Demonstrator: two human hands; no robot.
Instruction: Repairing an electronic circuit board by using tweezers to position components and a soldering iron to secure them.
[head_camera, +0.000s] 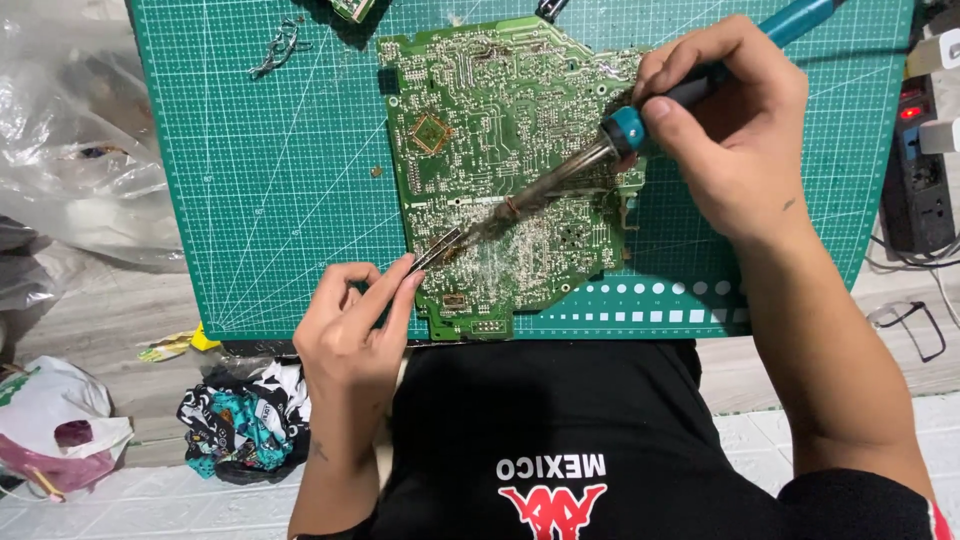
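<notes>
A green circuit board (480, 130) lies on a green cutting mat (260, 170). My right hand (735, 140) grips a soldering iron (560, 175) with a teal handle; its metal tip slants down to the lower left part of the board. My left hand (355, 320) pinches metal tweezers (437, 250) whose points meet the iron's tip on the board. Whitish residue surrounds that spot.
A black power strip (915, 170) with a red light and white plugs stands at the right edge. Clear plastic bags (70, 120) lie left. A bit of twisted wire (278, 45) rests on the mat's top left. Patterned cloth (245, 420) and a white bag (60, 420) lie on the floor.
</notes>
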